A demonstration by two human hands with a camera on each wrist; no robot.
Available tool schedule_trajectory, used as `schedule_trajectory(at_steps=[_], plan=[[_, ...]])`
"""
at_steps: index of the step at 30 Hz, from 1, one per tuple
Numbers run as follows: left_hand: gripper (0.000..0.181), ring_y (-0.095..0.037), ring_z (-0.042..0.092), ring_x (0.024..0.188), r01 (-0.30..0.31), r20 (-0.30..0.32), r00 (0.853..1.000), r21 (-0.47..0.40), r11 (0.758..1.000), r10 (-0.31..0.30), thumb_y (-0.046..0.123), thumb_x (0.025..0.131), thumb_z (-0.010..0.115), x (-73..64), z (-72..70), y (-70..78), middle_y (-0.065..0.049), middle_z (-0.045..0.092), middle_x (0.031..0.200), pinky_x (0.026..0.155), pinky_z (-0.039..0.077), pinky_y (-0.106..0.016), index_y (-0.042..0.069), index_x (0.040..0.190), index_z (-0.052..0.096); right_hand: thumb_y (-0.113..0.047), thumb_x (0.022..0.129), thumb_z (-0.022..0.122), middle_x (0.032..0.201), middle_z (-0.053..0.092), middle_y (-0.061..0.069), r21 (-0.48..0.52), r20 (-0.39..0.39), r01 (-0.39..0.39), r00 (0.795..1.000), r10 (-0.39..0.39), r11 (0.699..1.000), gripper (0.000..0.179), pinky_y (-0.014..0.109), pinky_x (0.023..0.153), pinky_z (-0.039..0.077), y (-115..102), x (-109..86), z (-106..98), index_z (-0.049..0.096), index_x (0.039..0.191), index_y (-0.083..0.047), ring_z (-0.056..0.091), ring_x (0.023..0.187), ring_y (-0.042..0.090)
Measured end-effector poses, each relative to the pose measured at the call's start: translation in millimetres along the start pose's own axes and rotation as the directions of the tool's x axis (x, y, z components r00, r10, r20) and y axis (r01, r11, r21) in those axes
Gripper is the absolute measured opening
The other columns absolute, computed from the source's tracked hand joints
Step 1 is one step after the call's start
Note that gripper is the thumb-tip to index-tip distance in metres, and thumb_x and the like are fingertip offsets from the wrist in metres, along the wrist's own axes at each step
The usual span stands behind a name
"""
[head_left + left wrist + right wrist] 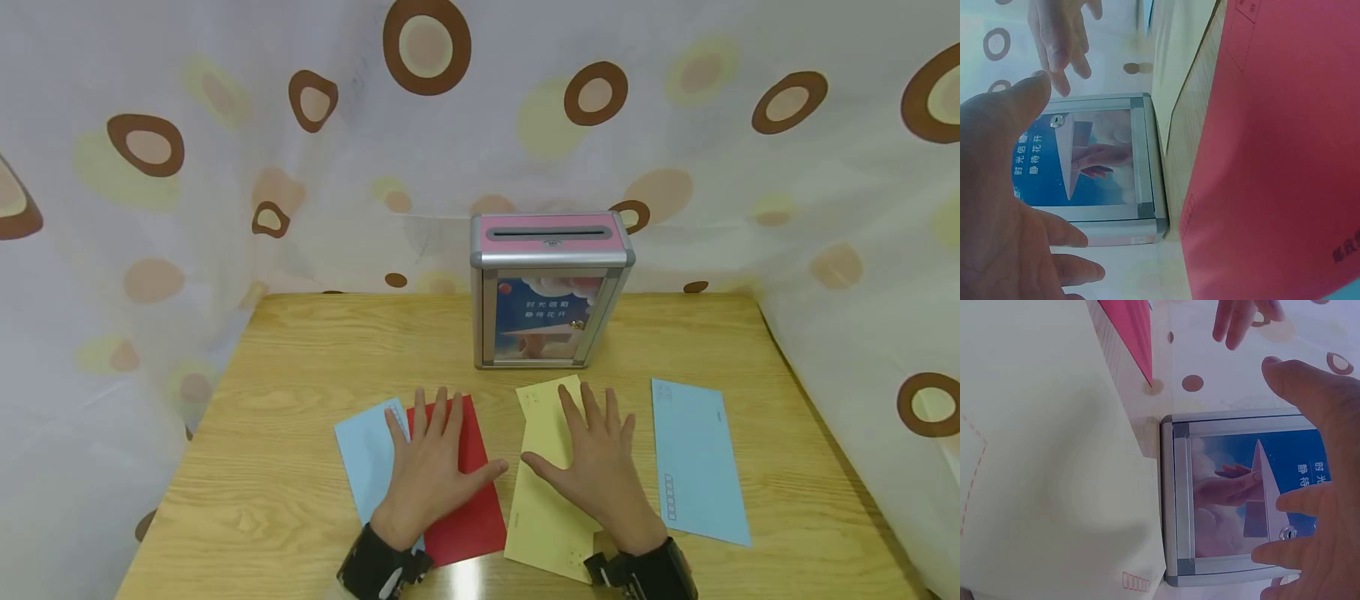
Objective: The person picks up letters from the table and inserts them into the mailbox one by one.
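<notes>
My left hand [431,471] is spread with fingers straight above a red envelope [480,500] and a light blue envelope [363,450] partly under it. My right hand [600,471] spreads likewise over two overlapping yellow envelopes [543,508]. Neither hand holds anything; both wrist views show a gap between palm and paper. Another light blue envelope [701,467] lies to the right. Behind the envelopes stands an upright silver-framed mailbox [551,317] with a pink top, a slot [551,234] in it, and a small lock [577,325] on its front door.
All of this is on a wooden table [300,350]. A pale curtain [337,167] with brown and yellow round shapes hangs behind and along both sides. The mailbox stands near the table's back edge.
</notes>
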State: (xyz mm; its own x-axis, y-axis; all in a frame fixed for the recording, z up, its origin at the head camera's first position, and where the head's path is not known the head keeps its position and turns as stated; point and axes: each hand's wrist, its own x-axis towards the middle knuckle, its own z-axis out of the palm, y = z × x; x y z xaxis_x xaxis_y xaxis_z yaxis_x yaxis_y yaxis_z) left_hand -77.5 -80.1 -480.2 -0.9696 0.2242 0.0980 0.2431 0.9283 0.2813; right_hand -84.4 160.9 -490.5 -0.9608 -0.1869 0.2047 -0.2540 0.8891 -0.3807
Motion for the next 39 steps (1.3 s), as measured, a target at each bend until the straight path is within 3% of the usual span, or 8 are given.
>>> schedule_trajectory(at_steps=[7, 18, 31, 35, 39], plan=[[0.106, -0.039, -0.007, 0.145, 0.045, 0.048, 0.998, -0.008, 0.999, -0.045, 0.083, 0.08, 0.044, -3.9, 0.3, -5.0, -0.015, 0.02, 0.161, 0.107, -0.007, -0.076, 0.011, 0.155, 0.025, -0.076, 0.077, 0.059, 0.156, 0.021, 0.027, 0.013, 0.05, -0.05, 0.998, 0.049, 0.999, 0.104, 0.082, 0.103, 0.01, 9.2, 0.4, -4.7, 0.027, 0.154, -0.014, -0.001, 0.142, 0.05], [0.107, -0.044, 0.002, 0.145, 0.072, 0.047, 0.996, -0.006, 0.997, -0.072, 0.085, 0.08, 0.04, -7.9, 3.3, -14.2, -0.015, 0.023, 0.16, 0.106, -0.004, -0.078, 0.009, 0.154, 0.026, -0.073, 0.081, 0.059, 0.152, 0.02, 0.037, 0.033, 0.051, -0.131, 0.99, 0.129, 0.991, 0.104, 0.079, 0.103, 0.019, 37.5, -1.1, -7.3, 0.026, 0.153, -0.005, 0.009, 0.136, 0.06], [0.106, -0.045, 0.002, 0.144, 0.072, 0.039, 0.997, -0.028, 0.997, -0.071, 0.084, 0.08, 0.042, -13.8, 7.6, -19.5, -0.015, 0.024, 0.159, 0.105, -0.005, -0.078, 0.009, 0.154, 0.027, -0.062, 0.086, 0.063, 0.141, 0.03, 0.043, 0.002, 0.103, -0.291, 0.952, 0.29, 0.957, 0.095, 0.084, 0.084, 0.031, 45.5, -8.7, -2.3, 0.036, 0.143, 0.008, 0.022, 0.125, 0.065], [0.105, -0.044, 0.001, 0.145, 0.085, 0.036, 0.996, -0.036, 0.996, -0.084, 0.082, 0.081, 0.044, -14.5, 6.9, -21.0, -0.016, 0.024, 0.159, 0.106, -0.006, -0.077, 0.009, 0.153, 0.027, -0.061, 0.086, 0.064, 0.135, 0.034, 0.042, 0.002, 0.142, -0.33, 0.935, 0.326, 0.944, 0.093, 0.079, 0.082, 0.033, 43.3, -10.0, -0.2, 0.038, 0.141, 0.009, 0.027, 0.119, 0.063], [0.105, -0.045, 0.001, 0.144, 0.091, 0.04, 0.995, -0.054, 0.994, -0.089, 0.082, 0.081, 0.044, -16.3, 7.5, -23.0, -0.016, 0.024, 0.159, 0.105, -0.005, -0.078, 0.008, 0.153, 0.027, -0.055, 0.085, 0.068, 0.126, 0.037, 0.038, -0.001, 0.141, -0.339, 0.931, 0.336, 0.941, 0.088, 0.071, 0.078, 0.038, 41.6, -11.7, 2.0, 0.043, 0.137, 0.011, 0.034, 0.11, 0.056]])
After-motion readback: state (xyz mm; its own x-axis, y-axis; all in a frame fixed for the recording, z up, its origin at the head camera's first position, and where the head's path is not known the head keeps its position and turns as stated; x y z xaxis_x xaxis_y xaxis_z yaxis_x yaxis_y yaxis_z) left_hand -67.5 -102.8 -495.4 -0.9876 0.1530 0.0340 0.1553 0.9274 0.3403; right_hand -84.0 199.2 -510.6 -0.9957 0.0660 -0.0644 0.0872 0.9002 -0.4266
